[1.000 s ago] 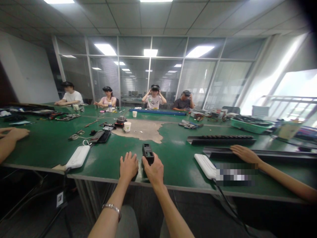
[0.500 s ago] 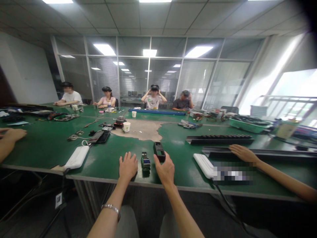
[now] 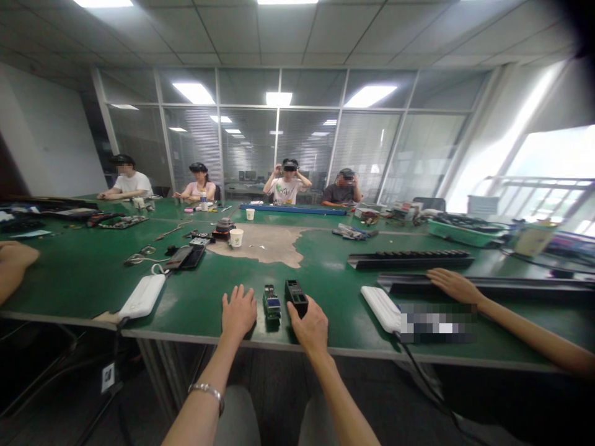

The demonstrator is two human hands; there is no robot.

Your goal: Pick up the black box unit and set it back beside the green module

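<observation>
My left hand [image 3: 238,313] lies flat on the green table, fingers stretched forward, holding nothing. Just to its right a small green circuit board [image 3: 272,303] with a dark blue display rests on the tabletop, apart from both hands. A black plastic housing [image 3: 294,294] with rectangular openings is in my right hand [image 3: 310,326]. The thumb is on its left side and the other fingers reach round its right side, where they are partly hidden. The housing sits close to the table beside the board; whether it touches the surface I cannot tell.
White power banks [image 3: 142,295] lie on both sides. A neighbour's hand [image 3: 453,285] rests by a long black rail [image 3: 506,290] at right; another person's hand [image 3: 17,260] is far left. Beyond are a paper cup [image 3: 236,238], a green basket [image 3: 465,233] and several seated people.
My right hand has drawn the black housing slightly nearer to me, and it is now lower beside the circuit board. My left hand stays flat in place. The view has shifted slightly.
</observation>
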